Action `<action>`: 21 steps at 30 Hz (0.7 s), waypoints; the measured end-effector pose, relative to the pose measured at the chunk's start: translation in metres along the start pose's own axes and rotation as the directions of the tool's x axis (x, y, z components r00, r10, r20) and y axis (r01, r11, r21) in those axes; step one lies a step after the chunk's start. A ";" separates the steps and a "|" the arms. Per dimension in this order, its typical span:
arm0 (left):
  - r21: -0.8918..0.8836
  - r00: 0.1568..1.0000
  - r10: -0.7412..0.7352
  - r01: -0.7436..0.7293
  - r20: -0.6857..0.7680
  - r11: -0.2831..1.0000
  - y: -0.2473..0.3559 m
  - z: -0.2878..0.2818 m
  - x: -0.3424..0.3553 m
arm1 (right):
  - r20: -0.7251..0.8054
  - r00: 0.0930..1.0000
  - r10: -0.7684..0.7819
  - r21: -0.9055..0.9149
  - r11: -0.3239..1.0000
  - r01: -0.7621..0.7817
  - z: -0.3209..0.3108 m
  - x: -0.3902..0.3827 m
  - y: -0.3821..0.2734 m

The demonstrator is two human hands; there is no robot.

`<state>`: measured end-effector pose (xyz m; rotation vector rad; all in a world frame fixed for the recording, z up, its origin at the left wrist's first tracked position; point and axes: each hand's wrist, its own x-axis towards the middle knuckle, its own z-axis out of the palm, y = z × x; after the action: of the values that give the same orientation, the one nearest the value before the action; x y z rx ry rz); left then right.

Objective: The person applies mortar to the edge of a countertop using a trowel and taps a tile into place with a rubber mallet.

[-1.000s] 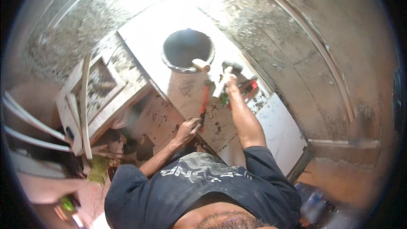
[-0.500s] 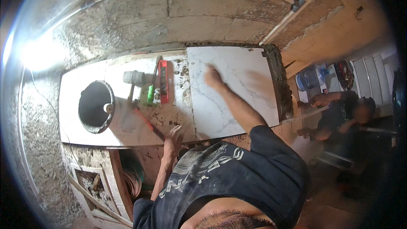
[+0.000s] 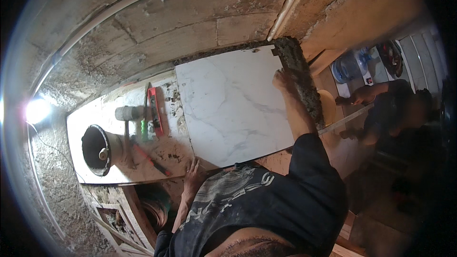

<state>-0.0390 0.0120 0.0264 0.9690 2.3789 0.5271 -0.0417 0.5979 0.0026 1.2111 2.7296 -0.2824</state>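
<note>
Rightward swings the right hand (image 3: pixel 284 83) to the far-right corner of the white tile (image 3: pixel 231 107) on the bench (image 3: pixel 97 112), likely checking fit; grip unclear. Left hand (image 3: pixel 192 175) rests open, near-left corner; next needs even pressure.

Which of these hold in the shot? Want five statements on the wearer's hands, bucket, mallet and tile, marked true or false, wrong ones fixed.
1. The bucket is left of the mallet. True.
2. The right hand holds the mallet. False: that hand is at the right edge of the tile.
3. A green handle lies between mallet and tile. True.
4. The left hand is inside the bucket. False: it is near the tile's lower left corner.
5. A lamp glows at the far left. True.
</note>
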 end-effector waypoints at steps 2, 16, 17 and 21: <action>-0.026 0.997 -0.073 0.074 0.026 0.997 0.006 0.002 0.000 | 0.000 0.994 -0.110 -0.096 0.989 0.109 -0.002 -0.001 0.002; -0.032 0.999 -0.036 0.035 -0.040 0.999 0.027 -0.017 0.001 | -0.108 0.962 -0.251 -0.139 0.962 0.235 -0.005 -0.005 0.003; 0.017 1.000 0.005 -0.004 -0.025 1.000 0.027 -0.022 0.008 | -0.145 0.958 -0.247 -0.153 0.962 0.224 0.012 0.005 0.024; 0.067 1.000 -0.017 0.018 -0.026 0.998 0.034 -0.024 0.005 | 0.100 0.993 -0.065 -0.056 0.996 0.071 -0.017 0.005 0.000</action>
<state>-0.0381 0.0346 0.0613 0.9749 2.4390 0.4582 -0.0458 0.6058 0.0180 1.0613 2.6785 -0.2586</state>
